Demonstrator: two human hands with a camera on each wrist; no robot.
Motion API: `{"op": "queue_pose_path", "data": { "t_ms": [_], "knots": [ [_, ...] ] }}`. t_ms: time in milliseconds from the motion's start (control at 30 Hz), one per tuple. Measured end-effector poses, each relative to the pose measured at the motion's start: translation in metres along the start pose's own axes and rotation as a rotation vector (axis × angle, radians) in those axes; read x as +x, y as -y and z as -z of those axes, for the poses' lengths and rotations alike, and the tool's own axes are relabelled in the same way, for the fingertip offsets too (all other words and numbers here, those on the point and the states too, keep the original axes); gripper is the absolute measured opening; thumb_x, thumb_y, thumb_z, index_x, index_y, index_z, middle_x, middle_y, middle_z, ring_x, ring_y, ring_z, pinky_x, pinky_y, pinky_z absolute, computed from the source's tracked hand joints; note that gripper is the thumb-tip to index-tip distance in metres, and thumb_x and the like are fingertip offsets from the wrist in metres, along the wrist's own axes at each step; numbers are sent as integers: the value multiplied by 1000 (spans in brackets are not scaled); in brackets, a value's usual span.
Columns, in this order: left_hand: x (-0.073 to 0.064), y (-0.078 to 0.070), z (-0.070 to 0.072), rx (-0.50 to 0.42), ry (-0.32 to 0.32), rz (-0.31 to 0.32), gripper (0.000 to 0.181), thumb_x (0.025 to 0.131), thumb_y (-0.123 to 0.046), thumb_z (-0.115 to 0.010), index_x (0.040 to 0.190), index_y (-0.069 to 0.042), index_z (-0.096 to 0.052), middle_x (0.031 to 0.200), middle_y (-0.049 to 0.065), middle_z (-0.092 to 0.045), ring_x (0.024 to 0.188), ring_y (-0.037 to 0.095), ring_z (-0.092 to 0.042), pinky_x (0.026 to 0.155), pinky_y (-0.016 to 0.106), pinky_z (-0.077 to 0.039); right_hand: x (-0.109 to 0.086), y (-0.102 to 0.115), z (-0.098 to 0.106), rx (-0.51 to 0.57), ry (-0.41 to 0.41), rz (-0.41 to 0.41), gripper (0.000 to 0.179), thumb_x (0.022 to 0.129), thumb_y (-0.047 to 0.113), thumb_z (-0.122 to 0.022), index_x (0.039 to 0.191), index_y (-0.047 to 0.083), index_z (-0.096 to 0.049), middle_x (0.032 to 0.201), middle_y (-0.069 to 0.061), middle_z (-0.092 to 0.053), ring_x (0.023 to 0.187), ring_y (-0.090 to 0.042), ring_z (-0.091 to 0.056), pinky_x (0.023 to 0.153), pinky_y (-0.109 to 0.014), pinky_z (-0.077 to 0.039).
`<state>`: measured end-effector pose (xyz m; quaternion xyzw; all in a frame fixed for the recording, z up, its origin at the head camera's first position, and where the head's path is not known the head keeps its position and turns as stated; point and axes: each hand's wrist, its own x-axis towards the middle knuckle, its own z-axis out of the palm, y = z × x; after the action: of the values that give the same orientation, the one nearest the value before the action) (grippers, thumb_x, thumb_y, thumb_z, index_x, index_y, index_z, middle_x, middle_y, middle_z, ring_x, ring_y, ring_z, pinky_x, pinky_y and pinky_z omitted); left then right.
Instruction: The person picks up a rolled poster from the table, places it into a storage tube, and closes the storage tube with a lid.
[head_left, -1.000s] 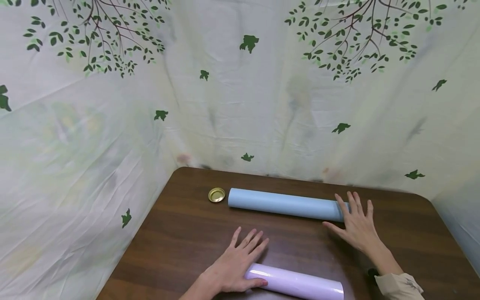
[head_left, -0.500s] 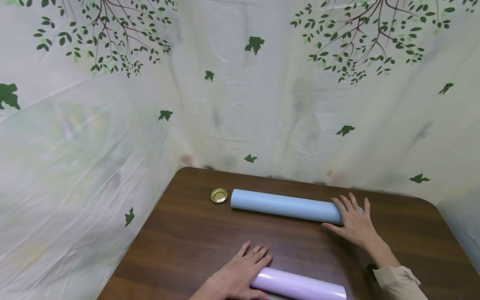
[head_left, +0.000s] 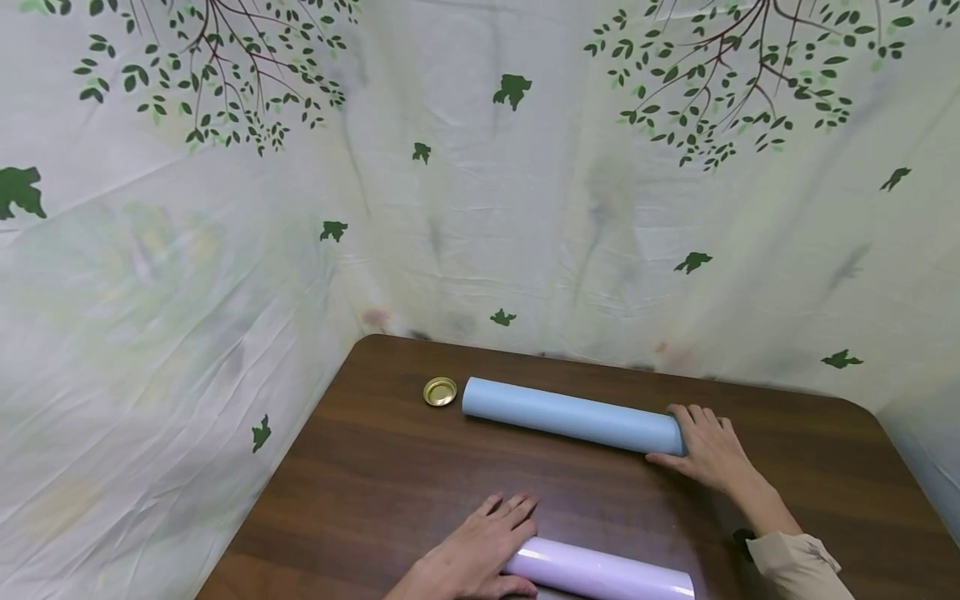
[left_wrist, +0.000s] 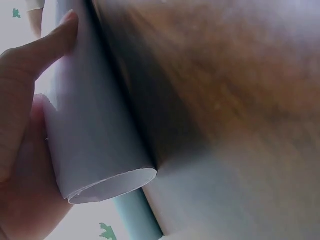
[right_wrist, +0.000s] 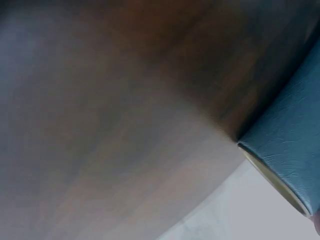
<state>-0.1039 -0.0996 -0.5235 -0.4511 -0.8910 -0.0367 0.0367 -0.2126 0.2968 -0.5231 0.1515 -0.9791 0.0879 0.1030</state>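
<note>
A light blue roll [head_left: 562, 411] with a finely textured surface lies across the far part of the table. My right hand [head_left: 708, 450] grips its right end, fingers bent over the far side and thumb on the near side. In the right wrist view the blue roll [right_wrist: 295, 125] shows a hollow end, with only a sliver of a finger at the frame's edge. Closer to me, my left hand [head_left: 483, 546] holds the left end of a glossy lilac roll [head_left: 607, 571]. The left wrist view shows this lilac roll [left_wrist: 95, 120] as a hollow rolled sheet, my thumb lying along it.
A small round gold lid [head_left: 439, 392] rests just left of the blue roll. The brown wooden table [head_left: 360, 475] ends at a white curtain [head_left: 555, 217] printed with leaves and branches, which hangs behind and on the left.
My right hand's spread fingers have bent down around the blue roll's end, and that end has come slightly nearer. My left hand has lowered, its fingers bending over the lilac roll.
</note>
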Motion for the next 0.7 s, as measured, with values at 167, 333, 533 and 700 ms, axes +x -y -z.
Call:
{"op": "queue_pose_path", "data": {
  "t_ms": [167, 333, 533, 700],
  "knots": [
    [-3, 1, 0, -31, -40, 0, 51, 94, -64, -64, 117, -20, -61, 146, 7, -59, 137, 23, -56, 108, 45, -48, -5, 1, 1, -5, 33, 6, 88, 77, 65, -81, 129, -2, -59, 117, -19, -65, 104, -36, -61, 80, -55, -47],
    [-7, 5, -2, -20, -146, -2, 50, 88, -62, -71, 112, -20, -62, 125, -3, -61, 118, 13, -58, 96, 32, -47, -12, 0, 3, 18, 31, 14, 82, 77, 63, -82, 125, 1, -60, 114, -13, -68, 96, -29, -64, 75, -49, -46],
    [-15, 12, -5, -18, -213, 28, 49, 86, -61, -75, 108, -20, -61, 104, -9, -56, 95, 8, -54, 83, 25, -45, -24, -7, 7, -6, -65, 31, 81, 77, 62, -82, 127, 2, -62, 116, -15, -70, 103, -33, -65, 76, -52, -46],
    [-23, 18, -5, -7, -242, 69, 49, 86, -57, -77, 111, -18, -61, 102, -9, -63, 94, 8, -60, 79, 26, -48, -35, -14, 14, -25, -159, 46, 80, 73, 60, -86, 124, 4, -63, 112, -14, -70, 100, -32, -65, 76, -53, -46]
  ]
}}
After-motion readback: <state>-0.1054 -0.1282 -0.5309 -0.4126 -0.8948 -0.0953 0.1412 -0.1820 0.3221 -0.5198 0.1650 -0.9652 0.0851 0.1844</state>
